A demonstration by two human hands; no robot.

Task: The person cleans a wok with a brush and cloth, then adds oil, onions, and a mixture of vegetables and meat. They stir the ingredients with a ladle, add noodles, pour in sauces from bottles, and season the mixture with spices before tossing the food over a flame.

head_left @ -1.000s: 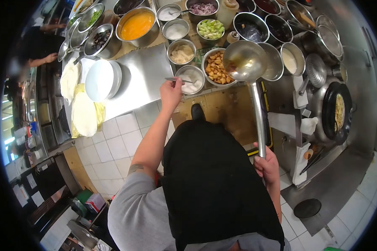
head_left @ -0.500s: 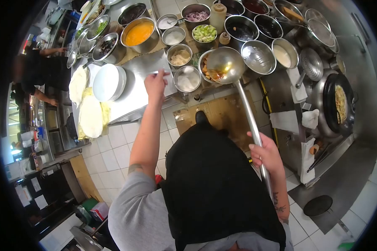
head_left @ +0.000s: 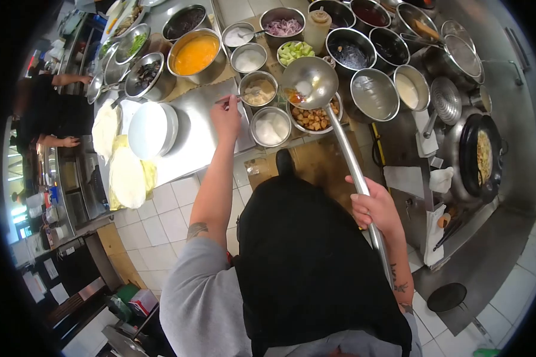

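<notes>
Crowding the counter [head_left: 196, 128] at upper centre, bowls leave little room; left hand [head_left: 227, 114] seemingly pinches a spoon [head_left: 244, 95], right hand [head_left: 372, 208] grips the ladle [head_left: 309, 80].

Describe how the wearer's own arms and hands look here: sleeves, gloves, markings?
Both hands are bare, no gloves. The left hand comes off a bare forearm with a dark tattoo near the elbow; a short grey sleeve covers the upper arm. The right hand is also bare, and its forearm carries dark tattoo marks. A black apron hangs down the front. No watch or rings can be made out.
</notes>
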